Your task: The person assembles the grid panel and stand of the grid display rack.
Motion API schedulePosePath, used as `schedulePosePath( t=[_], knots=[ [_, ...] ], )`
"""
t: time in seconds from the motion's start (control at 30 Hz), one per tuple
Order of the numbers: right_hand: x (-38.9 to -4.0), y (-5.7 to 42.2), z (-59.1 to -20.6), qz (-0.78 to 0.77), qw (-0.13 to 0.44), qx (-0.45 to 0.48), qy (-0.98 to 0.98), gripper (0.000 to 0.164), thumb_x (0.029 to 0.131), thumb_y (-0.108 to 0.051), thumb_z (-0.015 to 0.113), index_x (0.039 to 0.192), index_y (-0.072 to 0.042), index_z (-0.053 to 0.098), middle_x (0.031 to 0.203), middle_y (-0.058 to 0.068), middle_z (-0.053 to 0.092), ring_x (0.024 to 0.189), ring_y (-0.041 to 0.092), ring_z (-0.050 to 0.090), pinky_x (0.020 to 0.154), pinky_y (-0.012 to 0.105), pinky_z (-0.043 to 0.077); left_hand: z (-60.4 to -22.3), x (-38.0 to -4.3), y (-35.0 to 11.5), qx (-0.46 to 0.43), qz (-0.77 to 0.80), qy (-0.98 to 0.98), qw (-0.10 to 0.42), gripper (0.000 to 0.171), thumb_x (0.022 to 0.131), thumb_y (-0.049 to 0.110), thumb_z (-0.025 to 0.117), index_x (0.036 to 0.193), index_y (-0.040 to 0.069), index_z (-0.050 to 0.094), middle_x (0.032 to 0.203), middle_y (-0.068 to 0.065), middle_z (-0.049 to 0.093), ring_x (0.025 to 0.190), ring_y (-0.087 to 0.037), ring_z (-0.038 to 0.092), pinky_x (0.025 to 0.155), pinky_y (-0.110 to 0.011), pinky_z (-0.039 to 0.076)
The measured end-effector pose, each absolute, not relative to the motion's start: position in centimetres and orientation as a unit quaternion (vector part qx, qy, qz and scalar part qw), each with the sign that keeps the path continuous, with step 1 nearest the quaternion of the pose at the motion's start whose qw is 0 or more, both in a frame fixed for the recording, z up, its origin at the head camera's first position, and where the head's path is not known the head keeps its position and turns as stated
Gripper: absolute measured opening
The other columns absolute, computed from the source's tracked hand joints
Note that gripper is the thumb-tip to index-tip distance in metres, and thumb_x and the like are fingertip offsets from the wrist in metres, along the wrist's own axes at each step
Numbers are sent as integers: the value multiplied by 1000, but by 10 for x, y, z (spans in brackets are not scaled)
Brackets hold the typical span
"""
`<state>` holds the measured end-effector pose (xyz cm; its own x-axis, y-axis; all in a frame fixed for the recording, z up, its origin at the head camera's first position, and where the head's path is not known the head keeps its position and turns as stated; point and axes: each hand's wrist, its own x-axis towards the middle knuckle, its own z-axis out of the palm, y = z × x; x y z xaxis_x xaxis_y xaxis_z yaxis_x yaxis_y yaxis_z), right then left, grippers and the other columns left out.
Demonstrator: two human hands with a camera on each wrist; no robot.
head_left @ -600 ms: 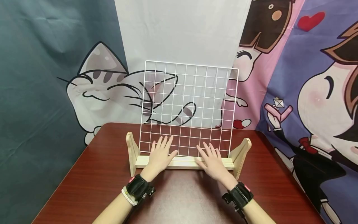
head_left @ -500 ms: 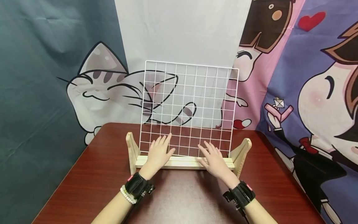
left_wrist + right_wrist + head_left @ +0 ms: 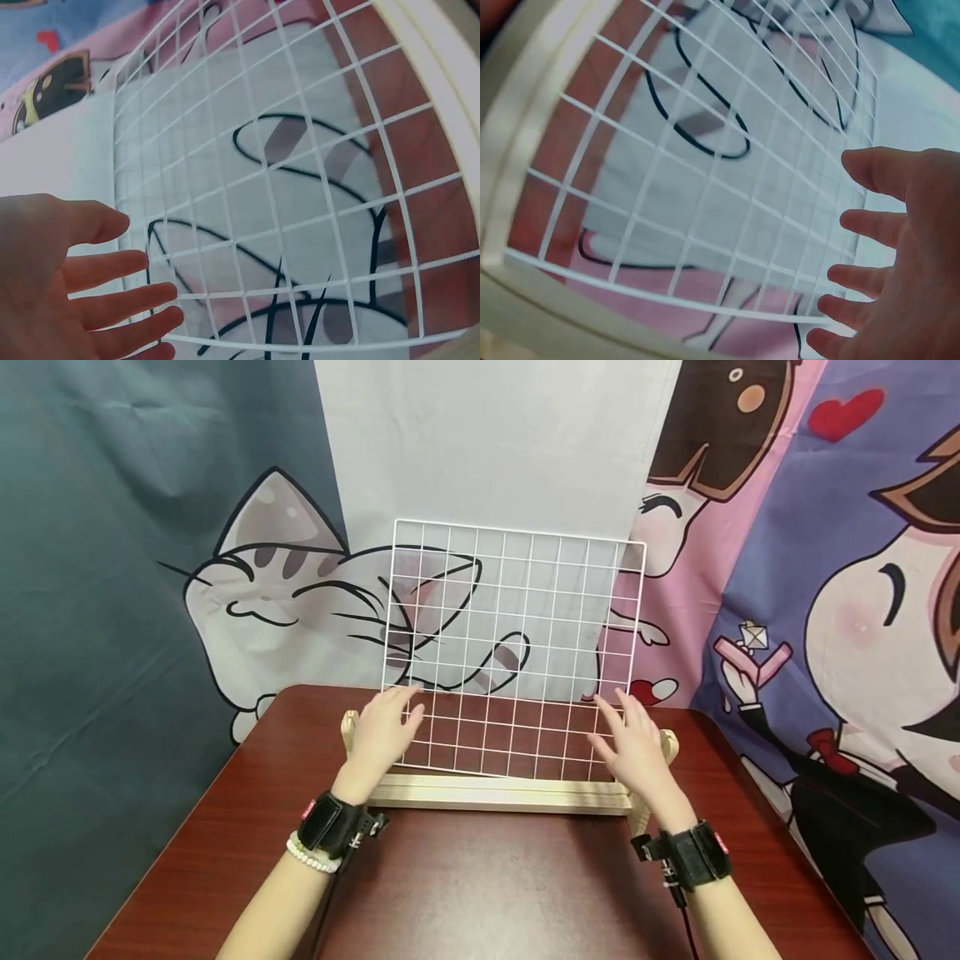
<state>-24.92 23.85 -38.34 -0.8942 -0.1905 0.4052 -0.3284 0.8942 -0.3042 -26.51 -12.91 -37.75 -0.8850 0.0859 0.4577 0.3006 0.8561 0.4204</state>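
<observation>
The left hand (image 3: 378,735) and the right hand (image 3: 636,752) are hovering near opposite sides of the white wire grid (image 3: 521,644) — their fingers are extending loosely, apart. The grid is standing up at the pale wooden base (image 3: 502,795), on the table (image 3: 487,885).

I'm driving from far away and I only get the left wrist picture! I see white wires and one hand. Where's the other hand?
Observer: In the head view, the right hand is over by the right edge of the white wire grid.

Operator: Ooh! Is it holding anything?

Observer: No. In the right wrist view its fingers are spread, with nothing in them.

Operator: I see a pale wooden strip too. What's at its ends?

Observer: The head view shows a wooden end piece at either end, each partly hidden from that camera.
</observation>
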Motion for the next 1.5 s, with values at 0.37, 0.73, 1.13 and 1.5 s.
schedulePosePath(
  t=[0.37, 0.73, 1.13, 1.5],
  knots=[
    [-248, 270, -363, 267, 234, 88, -931, 52, 95, -22, 60, 141, -5, 43, 150, 29, 30, 136, 53, 26, 103, 71, 21, -356, -274, -172, -73, -360, -899, 239, 39, 98, 23, 52, 133, 6, 57, 138, -18, 56, 129, -38, 50, 106, -53, 38],
    [-255, 322, -356, 370, 203, -19, -906, 48, 102, -36, 45, 134, -1, 50, 128, 22, 54, 108, 20, 57, 91, 36, 42, -372, -294, -224, -3, -470, -861, 196, 45, 102, 36, 46, 133, 7, 57, 135, -21, 57, 123, -39, 53, 102, -52, 42],
    [-275, 354, -384, 602, 48, 61, -795, 20, 104, -30, 44, 111, -19, 59, 93, -29, 63, 88, -12, 63, 75, 10, 50, -433, -327, -251, -51, -597, -796, -85, 73, 102, 54, 30, 155, 5, 15, 156, -24, 28, 142, -41, 33, 114, -54, 29],
    [-304, 376, -433, 655, -129, 87, -740, 33, 105, -13, 38, 103, -36, 61, 99, -21, 69, 96, -5, 64, 78, 20, 52, -455, -329, -243, -118, -627, -729, -247, 79, 103, 53, 28, 154, 9, -13, 158, -31, 3, 147, -48, 4, 118, -59, 13]
  ],
)
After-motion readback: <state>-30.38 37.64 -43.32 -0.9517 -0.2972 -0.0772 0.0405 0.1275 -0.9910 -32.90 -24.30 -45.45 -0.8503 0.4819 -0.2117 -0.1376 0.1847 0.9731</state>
